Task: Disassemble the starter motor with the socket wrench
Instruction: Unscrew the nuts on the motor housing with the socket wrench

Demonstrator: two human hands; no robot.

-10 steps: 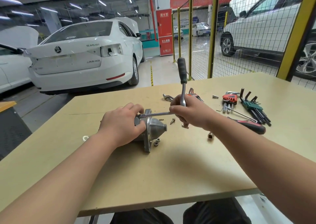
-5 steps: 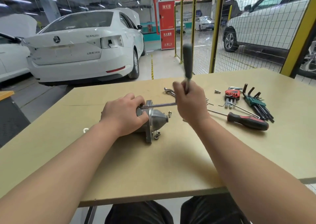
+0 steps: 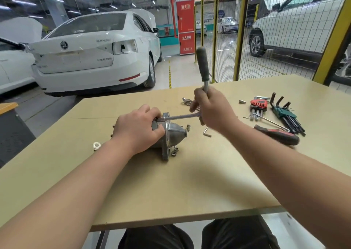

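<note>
Motor: silver cone-nosed starter motor [image 3: 175, 134] lies mid-tabletop [image 3: 190, 182], with the left hand [image 3: 136, 129] fingers curled over its body.
Wrench: right hand [image 3: 212, 110] fingers are wrapped round the grey-handled steel socket wrench [image 3: 203, 66]; its extension bar [image 3: 180, 117] reaches left to the flange.
Change: the handle has tipped slightly left within a second.
Meaning: probably short ratchet strokes, with the bolt still loosening.

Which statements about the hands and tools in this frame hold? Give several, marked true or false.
1. The left hand grips the starter motor. True.
2. The right hand holds the socket wrench, handle pointing up. True.
3. The screwdriver stands upright in the motor. False: it lies on the table, right of the motor.
4. The hex key sets lie left of the motor. False: they lie on the right.
5. Beside the motor's flange lie loose bolts. True.
</note>
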